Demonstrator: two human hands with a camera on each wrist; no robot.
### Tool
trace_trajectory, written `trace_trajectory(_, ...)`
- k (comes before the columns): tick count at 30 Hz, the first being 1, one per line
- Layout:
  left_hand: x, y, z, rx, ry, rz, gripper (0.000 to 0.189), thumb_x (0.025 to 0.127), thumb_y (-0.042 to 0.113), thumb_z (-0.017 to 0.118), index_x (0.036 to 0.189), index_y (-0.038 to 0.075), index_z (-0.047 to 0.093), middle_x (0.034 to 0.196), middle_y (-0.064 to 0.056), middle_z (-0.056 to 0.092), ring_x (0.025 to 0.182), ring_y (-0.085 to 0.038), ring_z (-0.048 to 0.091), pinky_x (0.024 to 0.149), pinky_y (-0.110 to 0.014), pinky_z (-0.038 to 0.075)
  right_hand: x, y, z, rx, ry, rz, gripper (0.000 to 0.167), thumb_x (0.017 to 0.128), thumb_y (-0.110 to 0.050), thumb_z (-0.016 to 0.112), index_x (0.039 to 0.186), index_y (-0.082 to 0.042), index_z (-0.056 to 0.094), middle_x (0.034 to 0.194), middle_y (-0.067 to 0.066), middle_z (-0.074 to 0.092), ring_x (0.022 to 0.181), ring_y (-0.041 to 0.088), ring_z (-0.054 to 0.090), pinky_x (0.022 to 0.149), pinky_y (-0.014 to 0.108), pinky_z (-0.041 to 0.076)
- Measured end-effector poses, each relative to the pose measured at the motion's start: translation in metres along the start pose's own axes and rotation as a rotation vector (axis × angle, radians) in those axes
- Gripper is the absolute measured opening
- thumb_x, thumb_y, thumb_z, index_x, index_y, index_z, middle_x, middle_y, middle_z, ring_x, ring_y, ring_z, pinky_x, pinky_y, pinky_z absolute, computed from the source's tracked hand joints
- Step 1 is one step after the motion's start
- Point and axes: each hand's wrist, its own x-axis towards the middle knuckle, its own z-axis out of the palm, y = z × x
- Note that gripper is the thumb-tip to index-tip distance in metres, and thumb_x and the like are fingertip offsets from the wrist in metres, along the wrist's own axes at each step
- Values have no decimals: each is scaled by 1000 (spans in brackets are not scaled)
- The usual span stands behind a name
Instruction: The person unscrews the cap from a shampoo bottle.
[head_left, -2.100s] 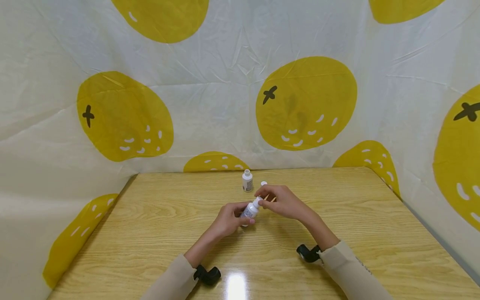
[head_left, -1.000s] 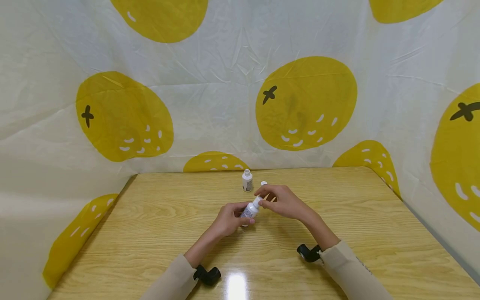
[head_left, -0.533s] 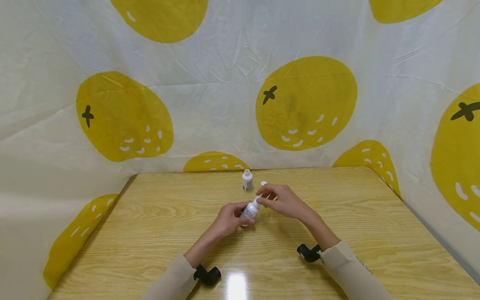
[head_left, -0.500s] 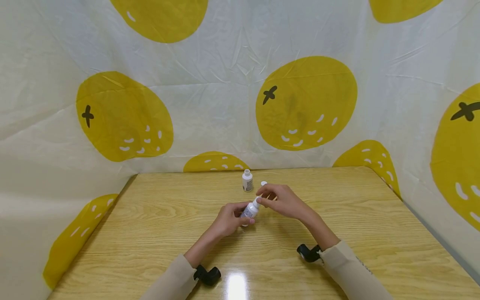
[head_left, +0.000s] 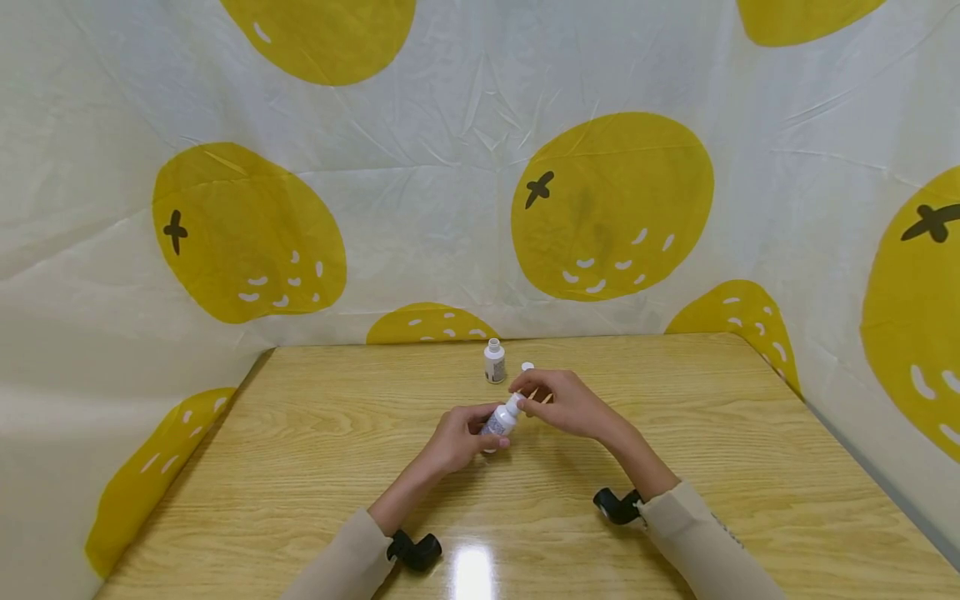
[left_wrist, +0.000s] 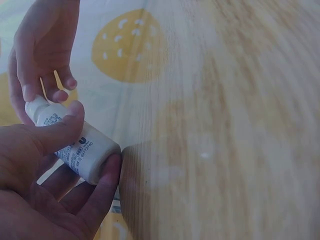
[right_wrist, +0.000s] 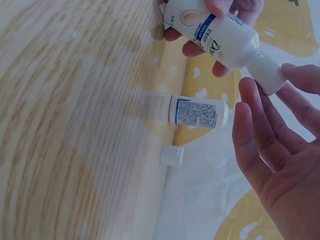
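My left hand [head_left: 456,440] grips a small white lotion bottle [head_left: 498,422] by its body, thumb on one side and fingers beneath. The bottle is tilted, with its top toward the right hand, and in the right wrist view its blue-banded label [right_wrist: 204,26] shows. Thumb and fingertips of my right hand [head_left: 564,403] pinch the white bottle cap [right_wrist: 266,73], which sits on the neck. Just behind the hands a second white bottle [head_left: 494,365] stands upright with its neck uncovered. A loose white cap [right_wrist: 171,155] rests on the table to its right, partly hidden by the right hand in the head view.
The wooden table [head_left: 315,450] runs back to a white cloth [head_left: 427,225] printed with yellow fruit, which also hangs along both sides. Black wrist camera mounts [head_left: 416,550] sit on both forearms. A bright light reflection lies near the table's front.
Over the last two seconds the right fingers shift slightly over the cap, forward half a second ago and now back. The left hand and the bottle stay in place.
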Motion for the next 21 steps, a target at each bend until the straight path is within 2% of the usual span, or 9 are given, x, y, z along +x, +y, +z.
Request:
trace_trajectory(8,0,0,0,-2,-4,-7,51,92,12,78,141,8,64,131,-17,71,117,-31,70,87,-40,59,-1,-1,1,-3,26,39,24,101,-25,68,120,-12,71,106,8,76,85,15,69,73,30,57)
trace_trajectory(21,1,-1,1,5,-1,-17,50,92,13,78,140,9,65,130,-16,71,117,-29,70,88,-35,58,0,1,1,17,18,34,22,101,-22,67,116,-6,72,99,6,75,84,23,69,73,27,55)
